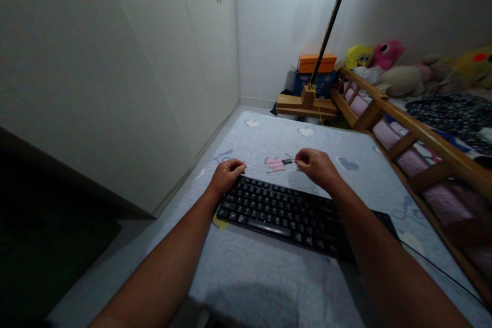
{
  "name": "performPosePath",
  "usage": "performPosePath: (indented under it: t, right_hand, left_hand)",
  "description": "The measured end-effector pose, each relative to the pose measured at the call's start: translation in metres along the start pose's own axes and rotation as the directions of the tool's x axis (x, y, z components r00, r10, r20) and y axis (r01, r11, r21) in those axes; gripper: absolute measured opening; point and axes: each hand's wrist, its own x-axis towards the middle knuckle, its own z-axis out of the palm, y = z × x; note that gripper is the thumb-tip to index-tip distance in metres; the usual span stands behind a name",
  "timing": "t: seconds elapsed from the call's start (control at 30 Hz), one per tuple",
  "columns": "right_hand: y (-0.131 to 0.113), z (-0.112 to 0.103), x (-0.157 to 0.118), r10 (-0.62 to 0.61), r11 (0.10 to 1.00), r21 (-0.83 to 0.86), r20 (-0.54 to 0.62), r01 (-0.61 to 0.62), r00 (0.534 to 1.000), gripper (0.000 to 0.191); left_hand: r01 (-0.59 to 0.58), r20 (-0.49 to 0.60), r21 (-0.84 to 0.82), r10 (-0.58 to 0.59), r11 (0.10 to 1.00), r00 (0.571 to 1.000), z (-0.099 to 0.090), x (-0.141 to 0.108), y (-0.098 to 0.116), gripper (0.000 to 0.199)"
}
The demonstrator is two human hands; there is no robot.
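Note:
A black keyboard (274, 210) lies at a slant on the bed, its keys facing up. My left hand (226, 177) is closed beside its far left corner, thumb and fingers pressed together; whatever they grip, if anything, is hidden. Beyond the keyboard, my right hand (315, 166) pinches a thin stick (290, 157) that looks like a cotton swab, its tip pointing left. Just under that tip is a small dark green piece (287, 161), too small to identify. A cotton swab (275, 169) lies on the sheet to the left, near a pink printed heart. My right forearm covers part of the keyboard.
Pale wardrobe doors (165, 61) rise along the left. A wooden bed rail (430, 128) runs down the right, with plush toys (388, 55) behind it. At the far end, a dark pole stands on a wooden base (303, 105) near an orange box (315, 63). The keyboard's cable (442, 269) trails right.

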Motion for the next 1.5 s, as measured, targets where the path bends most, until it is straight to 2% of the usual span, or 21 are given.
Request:
performPosePath:
  t: [0.1, 0.2, 0.27, 0.37, 0.53, 0.67, 0.8, 0.97, 1.17, 1.5]
  right_hand:
    - [0.017, -0.02, -0.026, 0.032, 0.943, 0.331, -0.122, 0.01, 0.992, 0.011]
    - [0.037, -0.033, -0.058, 0.105, 0.844, 0.536, -0.167, 0.001, 0.98, 0.022]
    - [0.05, -0.037, -0.081, 0.142, 0.812, 0.583, -0.196, -0.001, 0.97, 0.035]
    - [0.069, -0.04, -0.113, 0.18, 0.822, 0.569, -0.228, -0.019, 0.957, 0.047]
    - [0.089, -0.035, -0.149, 0.311, 0.84, 0.536, -0.34, -0.089, 0.888, 0.033]
    - [0.092, -0.025, -0.156, 0.33, 0.824, 0.561, -0.358, -0.081, 0.874, 0.042]
    - [0.093, -0.017, -0.156, 0.314, 0.834, 0.547, -0.365, -0.071, 0.877, 0.031]
    - [0.094, -0.01, -0.154, 0.344, 0.838, 0.537, -0.384, -0.096, 0.857, 0.023]
    - [0.087, -0.007, -0.151, 0.314, 0.872, 0.475, -0.36, -0.117, 0.879, 0.016]
    - [0.087, 0.001, -0.147, 0.182, 0.919, 0.394, -0.358, -0.029, 0.916, 0.022]
  left_hand:
    - [-0.007, -0.002, 0.015, 0.007, 1.0, 1.0, 0.001, 0.001, -0.003, 0.028]
    - [-0.014, 0.006, 0.029, 0.014, 0.999, 1.0, 0.001, 0.001, -0.004, 0.029]
    - [-0.018, 0.007, 0.036, 0.018, 0.999, 1.0, 0.001, 0.001, -0.004, 0.029]
    - [-0.015, 0.004, 0.054, 0.015, 0.998, 1.0, 0.002, 0.0, 0.001, 0.029]
    - [0.004, 0.012, 0.087, -0.005, 0.996, 1.0, 0.003, -0.002, 0.008, 0.029]
    - [0.009, 0.005, 0.104, -0.01, 0.995, 1.0, 0.005, -0.001, 0.007, 0.03]
    - [0.01, 0.009, 0.126, -0.011, 0.992, 1.0, 0.006, 0.0, 0.006, 0.031]
    - [0.003, 0.006, 0.148, -0.004, 0.989, 1.0, 0.007, 0.0, 0.006, 0.029]
    - [0.019, -0.005, 0.152, -0.019, 0.988, 1.0, 0.008, 0.0, 0.005, 0.029]
    - [0.038, 0.0, 0.165, -0.039, 0.986, 0.999, 0.009, 0.0, 0.007, 0.03]
